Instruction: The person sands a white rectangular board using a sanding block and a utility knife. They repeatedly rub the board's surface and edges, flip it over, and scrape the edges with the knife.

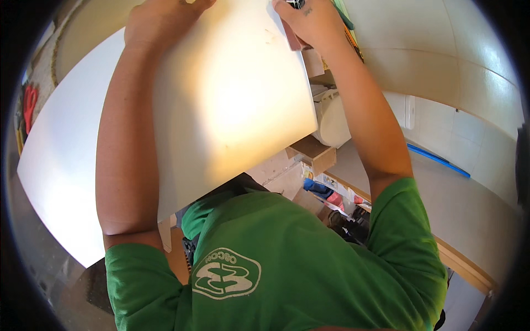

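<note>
A large white panel (248, 127) with a bright patch of light on it stretches beneath both my arms. On its far left part my left hand (165, 22) rests with the thumb stretched out to the right; the other fingertips are cut off by the upper edge. At the panel's far right edge my right hand (314, 22) is closed on a reddish-brown flat piece (291, 36) that resembles sandpaper. A small black-and-white thing (297, 3) shows by its fingers, too cropped to name.
Red-handled tools (30, 105) lie at the far left. Right of the panel are a cream rounded container (331, 118) and a small wooden box (317, 154). A blue strip (439, 160) lies on the grey surface at right. Blue and red items (326, 193) sit lower down.
</note>
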`<state>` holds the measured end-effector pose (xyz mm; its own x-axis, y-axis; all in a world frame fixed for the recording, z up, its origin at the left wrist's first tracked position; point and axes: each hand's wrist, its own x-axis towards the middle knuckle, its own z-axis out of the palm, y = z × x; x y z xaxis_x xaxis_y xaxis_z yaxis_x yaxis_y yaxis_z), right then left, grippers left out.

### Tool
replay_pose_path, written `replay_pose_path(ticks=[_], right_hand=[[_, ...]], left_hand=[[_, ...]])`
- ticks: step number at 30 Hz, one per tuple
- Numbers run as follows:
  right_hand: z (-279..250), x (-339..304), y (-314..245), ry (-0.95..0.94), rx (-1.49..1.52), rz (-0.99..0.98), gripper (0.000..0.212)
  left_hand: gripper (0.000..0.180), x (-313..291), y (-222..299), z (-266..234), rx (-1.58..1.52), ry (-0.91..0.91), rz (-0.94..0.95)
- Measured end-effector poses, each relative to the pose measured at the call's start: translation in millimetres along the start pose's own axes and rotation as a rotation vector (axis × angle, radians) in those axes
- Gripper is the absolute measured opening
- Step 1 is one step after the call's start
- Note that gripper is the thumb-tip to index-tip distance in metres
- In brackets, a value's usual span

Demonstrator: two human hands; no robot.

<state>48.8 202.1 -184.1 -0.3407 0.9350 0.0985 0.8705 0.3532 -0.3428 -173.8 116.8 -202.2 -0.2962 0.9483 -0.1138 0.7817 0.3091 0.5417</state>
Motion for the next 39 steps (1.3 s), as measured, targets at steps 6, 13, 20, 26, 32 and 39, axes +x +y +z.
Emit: replay_pose_path(ticks=[6,13,20,26,32,39], right_hand=[[-3.4,-35.7,24.7,-0.039,-0.053,-0.025,0.042],[-5.2,-96.1,50.0,-0.034,-0.120,0.007,0.050],[-24.8,-174.4,71.5,-0.084,-0.091,0.031,0.053],[-66.1,-269.4,103.1,-0.102,0.034,0.256,0.051],[-84.3,-328.2,147.0,0.061,0.490,0.580,0.034],[-53.5,-378.6,153.4,0.044,0.604,0.776,0.028]], left_hand=[[0.049,6.5,1.7,4.9,0.008,0.021,-0.044],[0.049,1.8,1.8,3.3,-0.004,0.007,-0.054],[0.066,21.9,-17.1,20.1,0.009,-0.023,-0.071],[0.068,27.1,-23.4,26.0,0.044,-0.020,-0.064],[0.040,24.2,-16.2,40.8,0.191,0.242,0.325],[0.060,-43.1,67.3,102.3,0.402,-0.115,0.916]])
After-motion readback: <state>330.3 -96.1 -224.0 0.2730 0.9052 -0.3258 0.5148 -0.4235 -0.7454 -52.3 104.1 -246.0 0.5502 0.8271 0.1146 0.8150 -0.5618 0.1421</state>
